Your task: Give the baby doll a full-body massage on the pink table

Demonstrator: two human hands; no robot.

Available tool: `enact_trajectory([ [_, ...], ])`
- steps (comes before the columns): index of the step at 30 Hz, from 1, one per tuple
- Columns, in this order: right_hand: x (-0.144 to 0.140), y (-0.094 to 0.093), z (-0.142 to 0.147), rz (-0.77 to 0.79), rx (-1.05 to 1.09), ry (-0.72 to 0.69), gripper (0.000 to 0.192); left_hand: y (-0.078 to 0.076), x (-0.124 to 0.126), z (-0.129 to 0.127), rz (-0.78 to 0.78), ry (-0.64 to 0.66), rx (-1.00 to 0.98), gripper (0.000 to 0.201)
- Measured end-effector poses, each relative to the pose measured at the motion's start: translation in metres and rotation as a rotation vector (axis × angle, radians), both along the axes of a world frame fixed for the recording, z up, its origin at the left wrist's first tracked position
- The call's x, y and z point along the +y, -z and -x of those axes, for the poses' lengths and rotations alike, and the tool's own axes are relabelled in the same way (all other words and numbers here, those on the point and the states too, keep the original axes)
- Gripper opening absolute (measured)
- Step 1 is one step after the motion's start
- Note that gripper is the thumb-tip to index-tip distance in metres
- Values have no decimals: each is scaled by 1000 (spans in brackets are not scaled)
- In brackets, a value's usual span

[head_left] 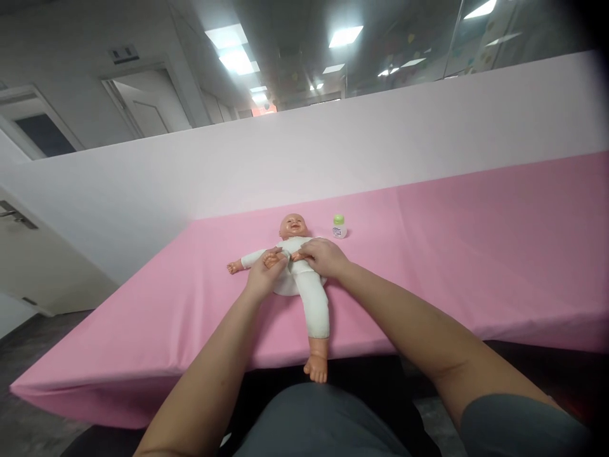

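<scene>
A baby doll (314,304) with a white cloth body lies on its back on a pink-covered table (219,298). Its head points away from me, and one leg stretches toward me past the table's front edge. The other leg is bent up over the belly, and my left hand (266,274) is closed around its foot (273,259). My right hand (329,257) grips the doll's arm near its small hand (297,256), which lies across the chest. The doll's other arm (252,258) stretches out to the left. My fingers partly hide the torso.
A small white bottle with a green cap (339,227) stands to the right of the doll's head. Behind the table runs a low white wall (380,139) with glass above it. At the far left is a door with a handle (18,214).
</scene>
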State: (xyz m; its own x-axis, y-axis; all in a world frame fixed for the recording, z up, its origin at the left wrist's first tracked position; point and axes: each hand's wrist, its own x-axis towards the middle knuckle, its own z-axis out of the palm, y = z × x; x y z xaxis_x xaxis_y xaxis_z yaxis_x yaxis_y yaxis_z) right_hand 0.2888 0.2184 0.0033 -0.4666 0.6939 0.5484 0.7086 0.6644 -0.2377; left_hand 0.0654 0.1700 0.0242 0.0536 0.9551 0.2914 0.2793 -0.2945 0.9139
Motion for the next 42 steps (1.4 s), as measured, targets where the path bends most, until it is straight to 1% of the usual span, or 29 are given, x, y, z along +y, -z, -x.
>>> enact_trajectory([
  [3, -1, 0, -2, -1, -8, -11, 21, 5, 1, 2, -15, -1, 35, 58],
  [6, -3, -2, -7, 63, 123, 44, 19, 5, -8, 4, -26, -37, 92, 55],
  [9, -1, -3, -21, 116, 320, 137, 23, 2, -28, 7, -71, -72, 95, 52],
  [12, 7, -2, -42, 80, 519, 284, 30, 6, -60, 12, -166, -130, 129, 49],
  [15, 18, 1, -64, 42, 685, 411, 41, 20, -99, 18, -281, -177, 185, 49],
  [17, 24, 3, -78, 74, 759, 490, 49, 33, -124, 24, -322, -142, 256, 48],
  [20, 32, 8, -97, 221, 829, 657, 60, 55, -151, 34, -361, -68, 388, 49],
  [23, 37, 12, -111, 411, 809, 778, 68, 69, -164, 43, -365, -93, 445, 52],
  [25, 38, 14, -117, 543, 736, 804, 72, 72, -166, 46, -351, -122, 446, 52],
  [27, 36, 15, -119, 645, 648, 815, 77, 71, -165, 47, -335, -141, 436, 50],
  [29, 35, 16, -119, 667, 598, 825, 79, 68, -162, 45, -325, -147, 422, 49],
  [31, 35, 16, -115, 599, 616, 826, 75, 63, -158, 43, -322, -152, 402, 47],
  [34, 34, 13, -104, 388, 706, 764, 66, 52, -147, 37, -329, -163, 365, 46],
  [36, 30, 8, -91, 233, 748, 654, 61, 41, -135, 33, -338, -169, 341, 46],
  [39, 19, -2, -66, 46, 763, 437, 50, 20, -110, 24, -340, -157, 321, 47],
  [41, 11, -8, -49, -26, 716, 303, 38, 6, -90, 18, -304, -146, 295, 48],
  [42, 7, -9, -41, -33, 652, 246, 34, 0, -80, 16, -263, -141, 272, 49],
])
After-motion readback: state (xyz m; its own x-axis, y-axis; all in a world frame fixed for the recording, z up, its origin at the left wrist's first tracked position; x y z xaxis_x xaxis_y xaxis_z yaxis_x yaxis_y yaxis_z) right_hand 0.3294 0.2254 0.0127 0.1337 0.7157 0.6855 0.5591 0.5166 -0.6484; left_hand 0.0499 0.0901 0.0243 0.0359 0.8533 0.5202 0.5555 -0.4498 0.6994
